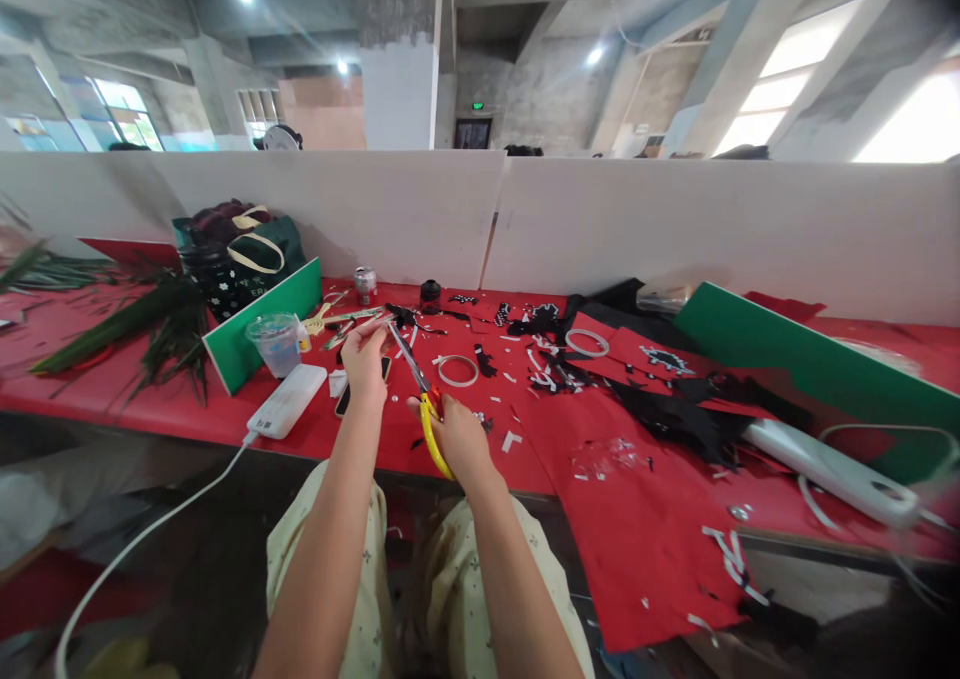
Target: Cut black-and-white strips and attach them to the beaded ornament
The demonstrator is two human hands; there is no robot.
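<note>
My right hand (461,439) is wrapped round the yellow handles of a pair of scissors (412,364). The blades point forward and left, with their tips close to the fingertips of my left hand (366,359). Those fingers are pinched together at the scissor tips; whatever lies between them is too small to make out. Under my left wrist a dark phone (343,401) shows in part. To the right of the blades a roll of clear tape (457,370) lies flat on the red cloth, with a black cut-out piece (485,361) beside it.
A white power bank (287,401) with a cable, a plastic cup (277,344) and a green board (262,324) stand left. Behind are a can (365,285) and a black jar (430,295). Black scraps, another tape roll (587,343) and a white bar-shaped device (832,471) lie right.
</note>
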